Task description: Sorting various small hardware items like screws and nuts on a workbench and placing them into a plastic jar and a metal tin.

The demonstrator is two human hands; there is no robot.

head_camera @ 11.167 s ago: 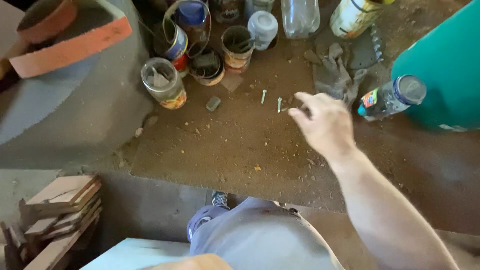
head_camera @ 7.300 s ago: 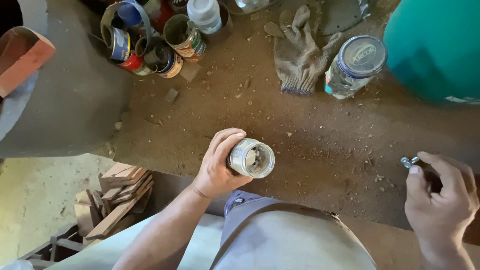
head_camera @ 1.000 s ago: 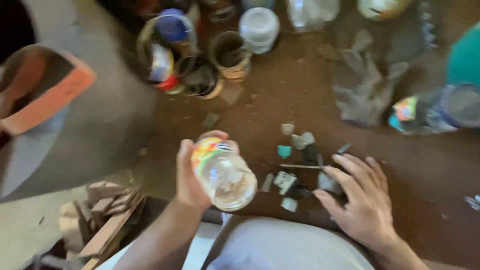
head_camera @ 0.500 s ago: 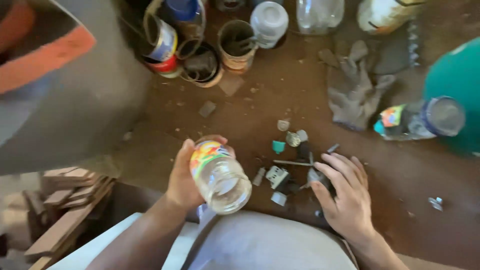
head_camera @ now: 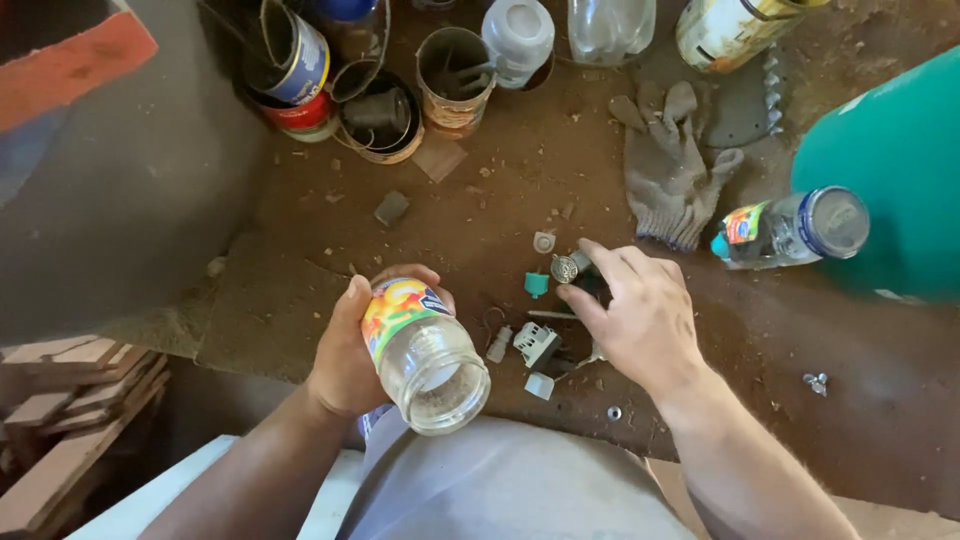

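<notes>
Clear glass jar with a colourful label, pretty much emptied, is gripped tilted in the left hand over the dusty brown bench. A small round metal piece is pinched by the right hand above the scattered bits. Sorting step, probably; a careful pick is needed next.

Glass jar: clear, open, no lid, colourful label round its upper body; tilted with mouth toward lower right, held just left of frame centre, appears nearly empty. Small parts lie loose on the dusty brown bench at centre: round metal disc, teal plastic cap, white square fitting, small white block, pale round cap, thin metal rod.
</notes>
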